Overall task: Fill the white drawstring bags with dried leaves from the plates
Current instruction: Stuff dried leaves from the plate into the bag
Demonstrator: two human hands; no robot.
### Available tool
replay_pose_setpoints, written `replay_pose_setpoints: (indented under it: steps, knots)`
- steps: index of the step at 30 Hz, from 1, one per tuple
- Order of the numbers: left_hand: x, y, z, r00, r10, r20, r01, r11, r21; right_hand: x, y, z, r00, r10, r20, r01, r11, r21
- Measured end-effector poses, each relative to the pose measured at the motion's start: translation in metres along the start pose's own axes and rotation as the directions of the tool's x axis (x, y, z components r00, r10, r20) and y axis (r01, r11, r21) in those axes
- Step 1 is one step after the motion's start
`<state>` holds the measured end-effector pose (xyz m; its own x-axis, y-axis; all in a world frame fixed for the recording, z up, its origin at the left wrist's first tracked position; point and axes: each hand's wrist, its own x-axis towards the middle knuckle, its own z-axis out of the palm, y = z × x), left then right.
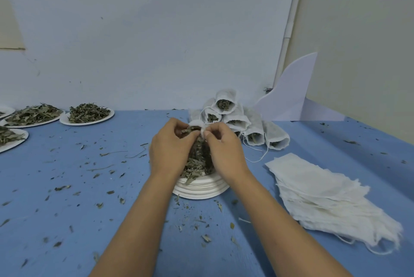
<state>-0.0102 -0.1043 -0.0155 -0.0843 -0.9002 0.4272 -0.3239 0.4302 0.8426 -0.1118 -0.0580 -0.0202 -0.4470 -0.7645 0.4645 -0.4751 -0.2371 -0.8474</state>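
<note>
On the blue table (89,187), a thick stack of empty bags (324,191) still outweighs the pile of filled bags (235,117). The far plates (87,120) remain heaped. Over the near plate (201,189), the left hand (170,149) and right hand (224,149) pinch an open bag (197,123), the left seemingly stuffing leaves in.

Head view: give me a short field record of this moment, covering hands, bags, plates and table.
left hand: fingers curled on dried leaves at the mouth of the bag
right hand: pinches the bag's rim
plate stack: under the hands, heaped with more leaves
filled bags: piled behind the hands, mouths open
empty bags: flat stack at the right
other plates: far left, leaves on them
table: blue, scattered with leaf bits
</note>
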Motion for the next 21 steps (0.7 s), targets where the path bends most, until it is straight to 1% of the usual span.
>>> replay_pose_setpoints:
  steps: [2, 4, 5, 6, 8, 10, 12, 15, 17, 21]
  knots:
    - [0.003, 0.001, -0.004, 0.987, -0.033, 0.158, 0.04, 0.998, -0.041, 0.003, 0.004, -0.003, 0.999, 0.025, -0.047, -0.026, 0.999, -0.022]
    - [0.006, 0.002, -0.008, 0.954, -0.051, 0.295, 0.088, 0.99, -0.114, 0.006, 0.007, -0.007, 0.997, 0.044, -0.07, -0.046, 0.999, -0.024]
    - [0.006, 0.001, -0.01, 0.942, -0.049, 0.331, 0.102, 0.984, -0.145, 0.006, 0.008, -0.008, 0.996, 0.053, -0.076, -0.055, 0.998, -0.022]
    - [0.006, 0.001, -0.011, 0.94, -0.042, 0.338, 0.103, 0.981, -0.163, 0.007, 0.008, -0.009, 0.995, 0.063, -0.078, -0.064, 0.998, -0.019]
    - [0.006, -0.001, -0.011, 0.958, -0.03, 0.286, 0.079, 0.984, -0.16, 0.008, 0.008, -0.009, 0.995, 0.08, -0.064, -0.08, 0.997, -0.001]
    - [0.003, -0.002, -0.009, 0.981, -0.034, 0.193, 0.064, 0.986, -0.151, 0.007, 0.007, -0.007, 0.996, 0.083, -0.027, -0.082, 0.996, 0.026]
    - [0.003, -0.003, -0.007, 0.994, -0.039, 0.107, 0.054, 0.988, -0.144, 0.005, 0.006, -0.004, 0.999, 0.05, 0.019, -0.05, 0.999, 0.016]
    - [0.005, -0.003, -0.006, 0.999, -0.037, 0.013, 0.038, 0.996, -0.077, 0.001, 0.002, -0.003, 0.996, -0.012, 0.091, 0.016, 0.999, -0.046]
    - [0.004, -0.003, -0.005, 1.0, -0.011, -0.021, 0.01, 0.999, -0.053, 0.0, 0.001, -0.003, 0.993, -0.034, 0.117, 0.044, 0.996, -0.078]
    - [0.002, -0.005, -0.005, 0.992, 0.043, -0.119, -0.041, 0.999, 0.02, -0.005, -0.005, 0.0, 0.979, -0.042, 0.2, 0.056, 0.996, -0.065]
